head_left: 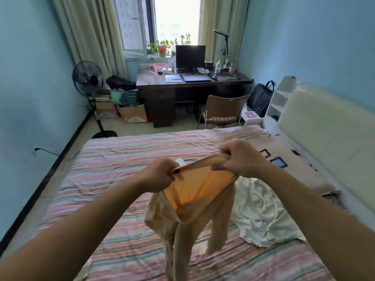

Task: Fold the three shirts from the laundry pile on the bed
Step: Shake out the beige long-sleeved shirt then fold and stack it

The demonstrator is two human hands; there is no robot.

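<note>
I hold a beige shirt [192,201] up over the bed [121,159], its opening stretched between both hands so the orange-lit inside shows. My left hand [158,175] pinches the edge on the left; my right hand [239,159] grips the edge on the right. Sleeves and body hang down toward the striped sheet. A crumpled white shirt [261,211] lies on the bed to the right, just beside the hanging beige one. A small white piece of cloth peeks out behind the beige shirt's top edge.
A patterned pillow [288,159] lies by the cream headboard [328,138] on the right. Beyond the bed stand a brown chair [221,110], a dark desk [192,82] with a laptop, a floor fan [89,82] and cardboard boxes [129,112].
</note>
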